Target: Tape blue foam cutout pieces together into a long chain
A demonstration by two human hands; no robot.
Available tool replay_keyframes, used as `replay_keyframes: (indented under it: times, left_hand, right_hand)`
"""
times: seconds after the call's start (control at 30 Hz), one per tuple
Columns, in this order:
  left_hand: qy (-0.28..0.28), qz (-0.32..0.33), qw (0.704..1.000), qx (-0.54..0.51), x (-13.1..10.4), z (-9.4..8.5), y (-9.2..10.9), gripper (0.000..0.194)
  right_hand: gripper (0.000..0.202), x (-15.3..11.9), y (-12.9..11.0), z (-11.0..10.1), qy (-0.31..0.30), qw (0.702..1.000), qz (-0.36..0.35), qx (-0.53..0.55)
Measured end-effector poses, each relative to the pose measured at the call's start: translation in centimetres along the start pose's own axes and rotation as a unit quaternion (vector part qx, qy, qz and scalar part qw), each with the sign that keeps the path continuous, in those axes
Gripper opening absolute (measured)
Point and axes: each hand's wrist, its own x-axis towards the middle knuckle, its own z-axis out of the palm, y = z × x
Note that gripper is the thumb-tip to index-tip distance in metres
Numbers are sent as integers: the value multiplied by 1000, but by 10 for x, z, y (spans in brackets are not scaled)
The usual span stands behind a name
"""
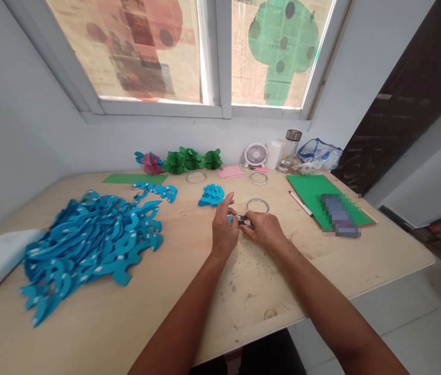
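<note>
Beige wooden tabletop [181,302] underneath. At left, broad heap of blue paper cut-outs [95,234]. Near centre, right hand [265,229] and left hand [224,233] close together; just beyond, pleated blue cluster [211,195], tape ring [257,200]. With right, grips small dark tool [243,221]; with left, pinches blue paper piece [229,220].

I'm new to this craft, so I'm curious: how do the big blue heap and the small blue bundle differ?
The blue heap spreads widely, while the blue bundle is far smaller. The blue heap lies loosely jumbled; the blue bundle is compactly gathered. Both lie on the table.
</note>
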Motion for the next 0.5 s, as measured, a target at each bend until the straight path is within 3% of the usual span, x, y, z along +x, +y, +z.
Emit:
replay_keyframes:
  times: [0.23,0.5]
  left_hand:
    - [51,-37,998,-21,4,-3,-6,65]
    - [4,14,999,-52,2,1,-4,66]
  right_hand:
    - [27,1,4,0,-17,1000,17,-12]
    - [28,1,2,-1,-19,1000,12,-13]
